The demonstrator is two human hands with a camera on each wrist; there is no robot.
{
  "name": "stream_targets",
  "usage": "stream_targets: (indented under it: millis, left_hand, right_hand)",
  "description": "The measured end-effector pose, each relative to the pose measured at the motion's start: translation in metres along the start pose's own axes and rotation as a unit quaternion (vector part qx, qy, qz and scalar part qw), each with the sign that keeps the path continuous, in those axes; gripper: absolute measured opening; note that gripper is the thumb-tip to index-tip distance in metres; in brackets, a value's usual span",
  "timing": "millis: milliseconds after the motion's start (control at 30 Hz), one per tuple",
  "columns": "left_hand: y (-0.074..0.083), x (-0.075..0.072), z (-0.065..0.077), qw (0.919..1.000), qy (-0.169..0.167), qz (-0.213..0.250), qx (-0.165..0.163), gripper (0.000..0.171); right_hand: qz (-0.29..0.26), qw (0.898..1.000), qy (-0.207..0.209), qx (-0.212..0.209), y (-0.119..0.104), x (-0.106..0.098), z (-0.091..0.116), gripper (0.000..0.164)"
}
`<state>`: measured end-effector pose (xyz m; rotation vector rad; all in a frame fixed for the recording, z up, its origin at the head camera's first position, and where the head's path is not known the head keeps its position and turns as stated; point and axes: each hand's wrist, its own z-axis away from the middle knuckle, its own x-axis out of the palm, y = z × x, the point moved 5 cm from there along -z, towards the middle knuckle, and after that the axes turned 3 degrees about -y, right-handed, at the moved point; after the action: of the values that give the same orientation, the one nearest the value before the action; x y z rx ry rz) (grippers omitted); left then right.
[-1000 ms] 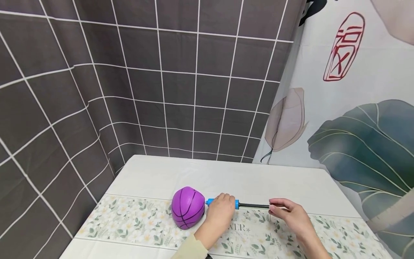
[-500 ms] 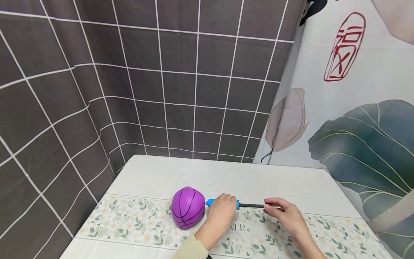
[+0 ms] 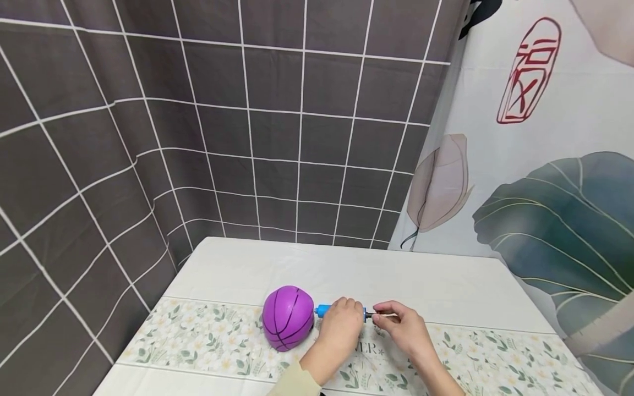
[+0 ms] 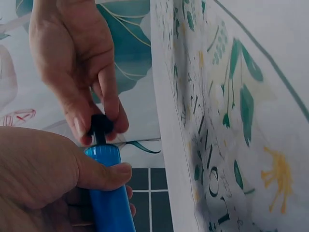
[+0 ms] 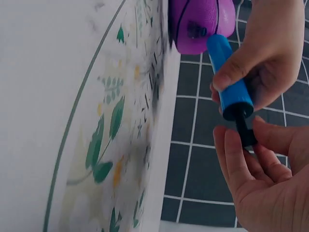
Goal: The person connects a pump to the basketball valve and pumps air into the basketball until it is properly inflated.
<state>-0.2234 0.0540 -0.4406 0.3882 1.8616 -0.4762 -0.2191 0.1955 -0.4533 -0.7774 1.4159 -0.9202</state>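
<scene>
A purple ball with black basketball lines (image 3: 288,319) sits on the table, dented and not fully round. Against its right side points the tip end of a blue hand pump (image 3: 323,311). My left hand (image 3: 340,325) grips the pump's barrel, thumb along it in the left wrist view. With fingertips and thumb, my right hand (image 3: 403,327) pinches the black handle (image 5: 248,137) at the rod's end. Only a short piece of black rod (image 4: 99,137) shows between barrel and handle. Whether the needle is inside the ball is hard to see.
The table (image 3: 238,264) wears a white cover with a flowered band. Behind it hangs a dark grey curtain with white grid lines (image 3: 277,137). A white cloth with leaf prints (image 3: 495,165) hangs at the right.
My right hand has moved left toward the barrel, pushing the black rod most of the way in. My left hand, the pump's barrel and the ball have stayed nearly still.
</scene>
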Motion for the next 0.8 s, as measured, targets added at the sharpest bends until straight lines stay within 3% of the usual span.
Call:
stream_targets:
  millis: [300,800]
  left_hand:
    - [-0.002,0.0,-0.001,0.9986,-0.015,0.051,0.001,0.025]
    - [-0.007,0.001,0.0,0.9976,-0.045,0.053,-0.004,0.031]
  right_hand:
    - [-0.012,0.999,-0.009,0.038,0.008,-0.018,0.0,0.029]
    - [0.003,0.997,-0.037,0.069,0.023,-0.079,0.008,0.041]
